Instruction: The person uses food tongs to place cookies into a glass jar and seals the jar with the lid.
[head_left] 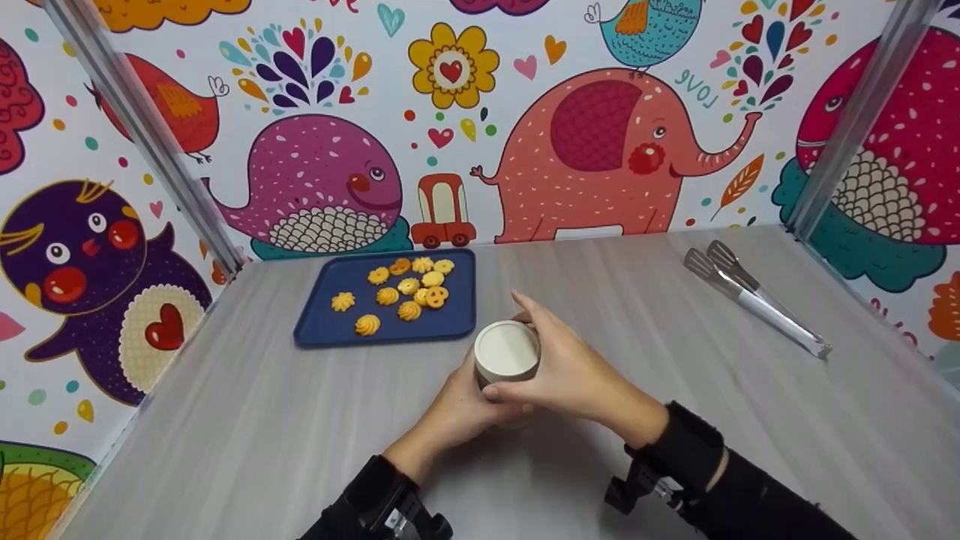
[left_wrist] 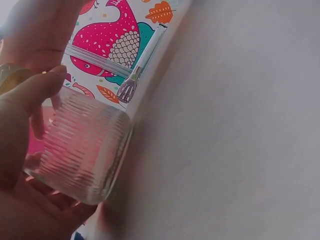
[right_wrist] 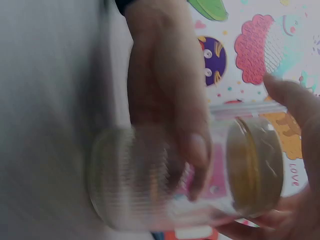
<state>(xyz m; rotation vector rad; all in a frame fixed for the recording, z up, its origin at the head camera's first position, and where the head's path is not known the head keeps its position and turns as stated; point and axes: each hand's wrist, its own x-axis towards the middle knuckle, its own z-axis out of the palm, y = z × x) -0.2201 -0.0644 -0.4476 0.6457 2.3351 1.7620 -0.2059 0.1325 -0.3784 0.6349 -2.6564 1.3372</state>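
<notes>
In the head view a jar's pale round lid faces up near the middle of the table. The clear glass jar under it has ribbed walls and shows no contents in the wrist views. My left hand holds the jar's body, fingers wrapped round the glass. My right hand grips the lid from the right, its thumb at the near edge and its fingers round the far side. In the right wrist view the lid sits on the jar's mouth.
Left of the jar, a dark blue tray carries several small golden cookies. Metal tongs with slotted ends lie at the table's right. Walls printed with cartoon animals border the table at the back and sides.
</notes>
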